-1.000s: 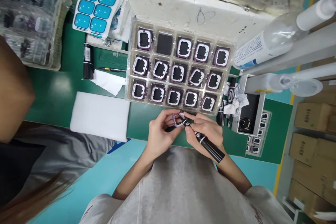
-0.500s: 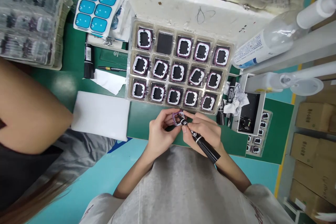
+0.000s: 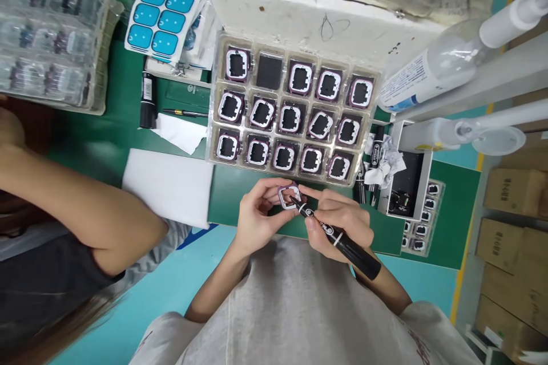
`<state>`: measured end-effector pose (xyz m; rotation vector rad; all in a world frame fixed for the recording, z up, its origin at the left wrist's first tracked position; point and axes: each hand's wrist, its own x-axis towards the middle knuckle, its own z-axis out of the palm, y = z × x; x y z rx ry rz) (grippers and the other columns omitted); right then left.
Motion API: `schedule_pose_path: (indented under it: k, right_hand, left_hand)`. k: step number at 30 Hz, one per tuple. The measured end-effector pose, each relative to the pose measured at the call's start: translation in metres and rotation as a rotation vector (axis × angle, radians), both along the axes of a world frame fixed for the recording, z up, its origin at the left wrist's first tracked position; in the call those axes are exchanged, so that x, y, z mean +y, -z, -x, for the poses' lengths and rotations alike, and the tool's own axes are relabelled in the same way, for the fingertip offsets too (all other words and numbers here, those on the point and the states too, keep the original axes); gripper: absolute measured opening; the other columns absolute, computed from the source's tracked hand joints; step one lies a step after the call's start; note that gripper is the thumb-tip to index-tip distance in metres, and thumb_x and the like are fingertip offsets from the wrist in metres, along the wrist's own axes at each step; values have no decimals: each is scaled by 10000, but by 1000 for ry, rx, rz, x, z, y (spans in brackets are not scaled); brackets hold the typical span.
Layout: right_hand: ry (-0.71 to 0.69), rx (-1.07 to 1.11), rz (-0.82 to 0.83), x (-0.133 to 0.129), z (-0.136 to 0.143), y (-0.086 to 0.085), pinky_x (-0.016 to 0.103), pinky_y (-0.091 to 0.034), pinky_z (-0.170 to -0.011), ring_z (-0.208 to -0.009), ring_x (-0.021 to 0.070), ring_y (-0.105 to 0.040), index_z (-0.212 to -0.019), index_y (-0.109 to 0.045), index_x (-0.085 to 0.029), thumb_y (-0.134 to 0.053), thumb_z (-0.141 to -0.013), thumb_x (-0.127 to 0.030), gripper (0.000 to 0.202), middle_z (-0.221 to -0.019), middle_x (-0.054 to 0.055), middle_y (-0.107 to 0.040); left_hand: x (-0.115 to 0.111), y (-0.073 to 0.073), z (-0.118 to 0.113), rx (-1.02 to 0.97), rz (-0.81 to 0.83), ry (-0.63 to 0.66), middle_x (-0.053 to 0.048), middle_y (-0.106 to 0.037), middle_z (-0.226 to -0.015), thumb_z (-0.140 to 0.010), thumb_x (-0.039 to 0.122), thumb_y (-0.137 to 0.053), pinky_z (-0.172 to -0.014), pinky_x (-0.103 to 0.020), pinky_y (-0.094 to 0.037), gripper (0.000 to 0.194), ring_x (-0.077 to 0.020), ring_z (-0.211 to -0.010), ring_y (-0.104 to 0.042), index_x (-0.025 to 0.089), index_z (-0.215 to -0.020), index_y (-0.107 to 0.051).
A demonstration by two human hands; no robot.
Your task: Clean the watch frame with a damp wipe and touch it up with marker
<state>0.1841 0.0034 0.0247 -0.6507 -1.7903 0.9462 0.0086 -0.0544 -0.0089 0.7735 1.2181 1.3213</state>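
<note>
Between the fingers and thumb of my left hand (image 3: 257, 214) is a small purple and white frame (image 3: 283, 198). My right hand (image 3: 340, 221) grips a black marker (image 3: 354, 253), its tip at the frame's inner edge, its rear end pointing down to the right. Just beyond my hands lies a clear plastic tray (image 3: 274, 174) with rows of similar frames on dark pads. One compartment in its back row shows only a dark pad (image 3: 269, 71).
At the left, a person's arm (image 3: 81, 199) reaches over the table beside a white cloth (image 3: 168, 188). Stacked trays (image 3: 96, 88) stand back left. Right of the tray are crumpled paper (image 3: 387, 162), an open box (image 3: 411, 179) and a spray bottle (image 3: 449, 54).
My right hand and the marker have shifted right and slightly down, showing more of the frame. The neighbouring person's arm has swung further over the white cloth.
</note>
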Motion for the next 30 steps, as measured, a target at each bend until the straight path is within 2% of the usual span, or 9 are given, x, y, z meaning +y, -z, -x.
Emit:
schedule_pose_path:
  k: [6, 12, 17, 22, 25, 30]
  right_hand:
    - [-5, 45, -43, -2, -1, -2, 533, -780, -995, -521, 168, -484, -1219, -665, -315, -646, -1022, -85, 304, -718, -86, -535]
    - [19, 51, -35, -3, -5, -1, 563, -787, -963, -491, 172, -440, -1222, -666, -337, -655, -1029, -120, 290, -697, -88, -533]
    - [9, 85, 31, -4, -8, 0, 592, -771, -988, -533, 167, -479, -1177, -661, -305, -644, -1005, -64, 296, -692, -89, -534]
    - [47, 94, 90, -6, -12, 0, 576, -771, -961, -533, 152, -482, -1121, -626, -318, -661, -1033, -141, 201, -681, -99, -535]
    - [45, 105, 110, -7, -14, -3, 582, -767, -972, -530, 160, -495, -1128, -627, -329, -646, -1054, -158, 187, -673, -101, -535]
    - [66, 115, 45, -8, -11, -7, 527, -786, -915, -492, 155, -456, -1162, -613, -341, -622, -1064, -187, 183, -661, -107, -508]
  left_hand:
    - [1, -1, -2, -13, -19, -2, -77, -903, -1043, -860, 344, -1013, -888, -331, -739, 443, -257, -955, -903, 213, -1187, -745]
    - [-2, -2, -7, 166, -42, -30, -76, -908, -1076, -883, 260, -970, -928, -322, -737, 374, -248, -988, -899, 212, -1205, -785]
    - [-5, -14, -10, 319, -49, -26, -58, -916, -1097, -868, 209, -955, -951, -342, -748, 445, -255, -983, -905, 220, -1280, -788]
    - [-6, -25, -13, 412, -45, -27, -38, -917, -1061, -839, 257, -991, -902, -353, -759, 491, -259, -928, -908, 239, -1282, -780]
    - [-4, -24, -13, 317, -39, -13, -45, -916, -1044, -838, 273, -1014, -908, -344, -751, 486, -256, -946, -908, 239, -1257, -770]
    - [2, -16, -12, -48, 31, 63, -77, -904, -988, -807, 393, -1061, -861, -344, -745, 514, -271, -943, -908, 213, -1128, -703]
